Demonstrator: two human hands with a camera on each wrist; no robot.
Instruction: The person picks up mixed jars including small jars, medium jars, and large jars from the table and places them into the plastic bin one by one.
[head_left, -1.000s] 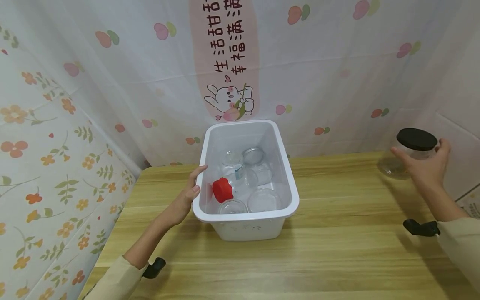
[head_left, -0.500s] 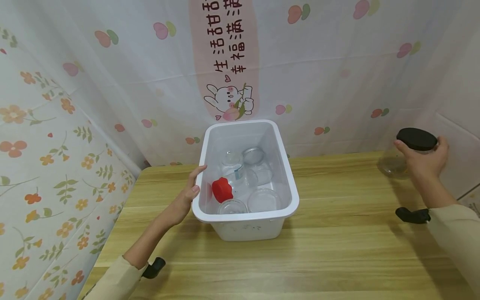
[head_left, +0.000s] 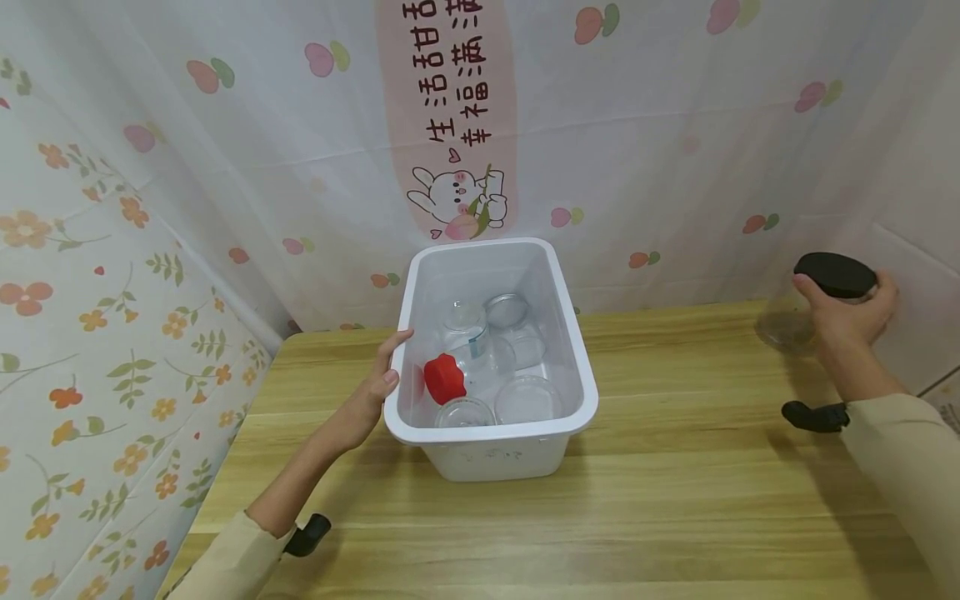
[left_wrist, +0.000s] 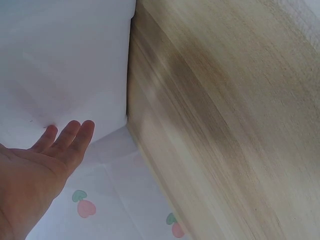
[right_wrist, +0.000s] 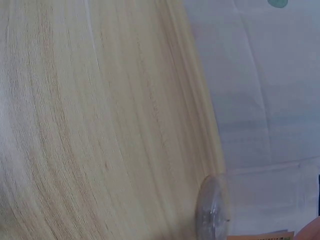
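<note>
At the right back of the table my right hand (head_left: 851, 321) grips a clear jar with a black lid (head_left: 836, 275), thumb and fingers round its upper part just under the lid. The jar stands upright; its clear base (right_wrist: 211, 210) shows near the table's back edge in the right wrist view. My left hand (head_left: 367, 400) rests at the left rim of a white plastic tub (head_left: 491, 435). In the left wrist view its fingers (left_wrist: 75, 142) are nearly straight against the tub's outer wall. Inside the tub lie several clear containers (head_left: 528, 400) and a red lid (head_left: 445, 379).
The wooden table (head_left: 675, 500) runs up to a printed curtain (head_left: 637, 167) at the back. Another flowered curtain (head_left: 112, 350) hangs at the left. A black wrist mount (head_left: 813, 417) sticks out from the right sleeve.
My right forearm and wrist have swung left and up a little while the hand stays on the jar, which has barely moved. The left hand and the tub have stayed in place.
</note>
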